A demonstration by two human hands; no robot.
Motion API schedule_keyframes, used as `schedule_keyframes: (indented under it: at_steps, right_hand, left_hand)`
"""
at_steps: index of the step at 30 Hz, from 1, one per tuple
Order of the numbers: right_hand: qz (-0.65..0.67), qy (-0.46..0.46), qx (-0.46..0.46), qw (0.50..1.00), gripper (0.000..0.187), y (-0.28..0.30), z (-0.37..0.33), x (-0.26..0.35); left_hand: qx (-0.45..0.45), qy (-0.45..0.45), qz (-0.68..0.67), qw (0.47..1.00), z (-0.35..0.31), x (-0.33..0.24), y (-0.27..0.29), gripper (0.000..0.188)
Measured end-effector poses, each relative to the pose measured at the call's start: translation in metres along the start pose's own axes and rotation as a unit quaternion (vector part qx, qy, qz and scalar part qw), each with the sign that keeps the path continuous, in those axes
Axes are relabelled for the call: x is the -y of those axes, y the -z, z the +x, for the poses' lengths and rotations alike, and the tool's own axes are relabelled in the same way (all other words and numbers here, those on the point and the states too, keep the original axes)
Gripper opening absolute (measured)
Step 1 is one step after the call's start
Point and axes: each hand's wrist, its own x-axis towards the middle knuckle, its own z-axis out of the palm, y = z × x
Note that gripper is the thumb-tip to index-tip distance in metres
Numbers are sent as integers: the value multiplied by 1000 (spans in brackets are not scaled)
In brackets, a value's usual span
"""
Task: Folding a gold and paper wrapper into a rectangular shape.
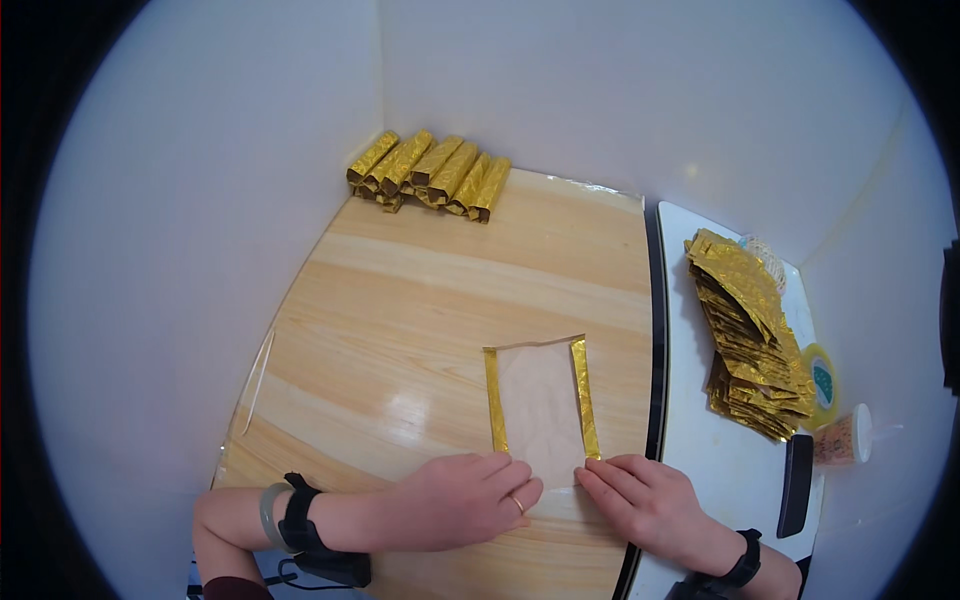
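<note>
A sheet of gold foil paper [540, 410] lies on the wooden table with its pale backing up. Gold strips, folded inward, run along its left and right sides. At its near left corner, my left hand [465, 500] is closed, its bent fingers pinching the edge; the thumb is mostly hidden. My right hand [645, 505] holds the near right corner, fingertips pressed together on the end of the gold strip. The sheet's near edge is partly covered by my fingers.
Rolled gold paper tubes [430, 175] are piled at the far left. On a white surface to the right lie a thick stack of folded gold paper [750, 340], a tape roll [822, 385], a lidded cup [843, 438] and a dark bar [796, 485]. White walls [600, 90] enclose the table.
</note>
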Motion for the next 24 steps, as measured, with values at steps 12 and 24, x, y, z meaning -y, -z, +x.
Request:
schedule_keyframes:
  at_steps: [12,24]
  right_hand:
    - [63,19,-30,997,31,-6,-1,-27]
    - [-11,126,-3,992,35,2,6,-35]
  left_hand:
    - [-1,17,-55,998,-3,10,-6,21]
    - [15,7,-62,998,-5,24,-3,23]
